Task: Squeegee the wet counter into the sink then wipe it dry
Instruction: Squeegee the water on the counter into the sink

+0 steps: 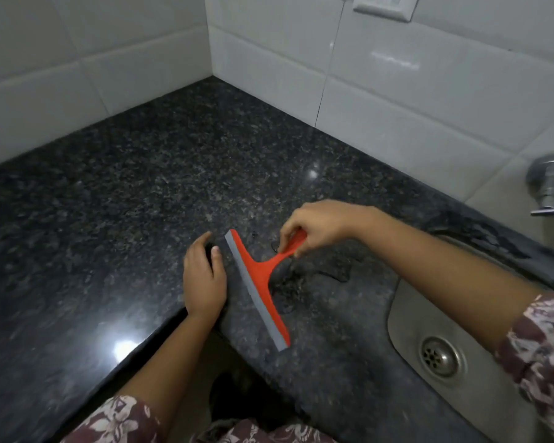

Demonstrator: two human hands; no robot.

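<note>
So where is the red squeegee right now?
The squeegee lies on the dark counter, just left of the sink. The right hand pinches its handle and the left hand rests beside its blade.

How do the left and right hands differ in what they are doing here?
The right hand pinches the orange squeegee by its handle; the left hand holds nothing. The left hand rests on the counter beside the grey blade; the right hand is raised above the puddled patch nearer the sink. The left fingers are loosely curled, the right ones pinched. Both are bare, with patterned sleeves.
</note>
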